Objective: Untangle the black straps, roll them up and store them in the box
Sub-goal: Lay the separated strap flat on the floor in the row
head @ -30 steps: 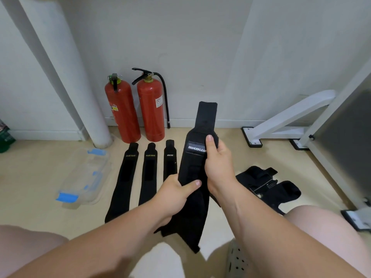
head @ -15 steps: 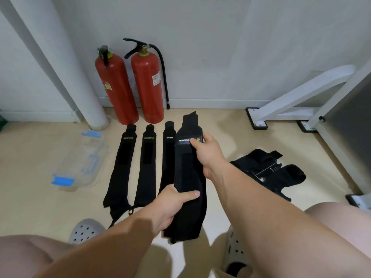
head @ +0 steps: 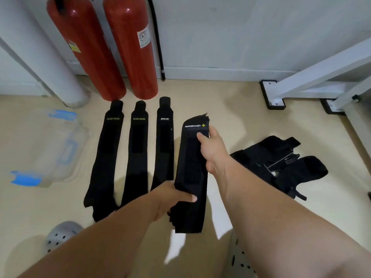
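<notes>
Black strap marked MANUEKLEAR runs stretched between your two hands. Your right hand has its grip clamped on the labelled far end, thumb on top, and your left hand has its grip clamped round the near part. Just left of both grips, three flat straps lie side by side on the floor. A tangled pile lies to their right, and the clear box sits well apart to their left.

Bare floor lies open between the held strap and the tangled pile at right, and on to the wall. At left, 3 flat straps lie side by side with narrow gaps, and 2 fire extinguishers block their far ends. The clear box sits further left, the white frame foot far right.
</notes>
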